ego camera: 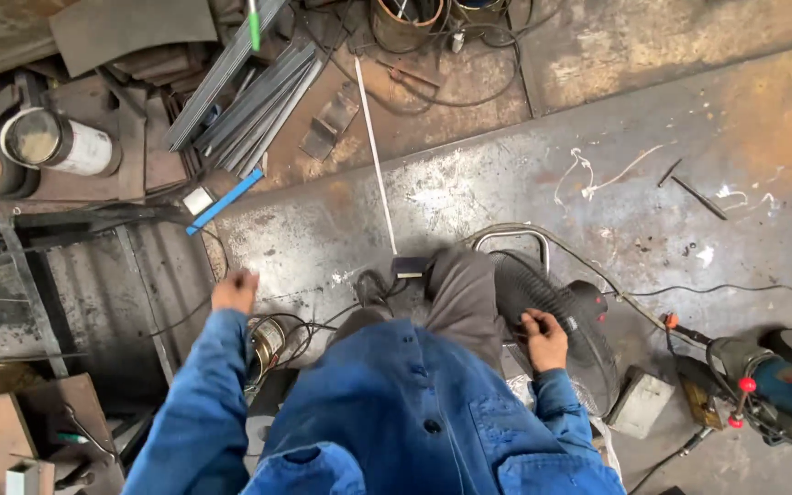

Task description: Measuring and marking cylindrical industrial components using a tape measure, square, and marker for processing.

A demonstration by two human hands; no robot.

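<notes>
I look straight down my blue work jacket [396, 412] at a metal workshop floor. My left hand [234, 291] is stretched out to the left, fingers curled, and I cannot make out anything in it. It hovers above the edge of a scratched steel plate [469, 192]. My right hand [544, 337] rests on the black wire guard of a floor fan [552, 312] lying at my right side. My grey trouser leg [462, 293] and dark shoe [373, 289] show between the hands.
Steel angle bars [249, 101] and plates are piled at the upper left, beside a white can [57, 139]. A thin white rod [376, 165] lies on the plate. A blue power tool [781, 385] with cables sits at the right. A wire coil [272, 339] lies by my left arm.
</notes>
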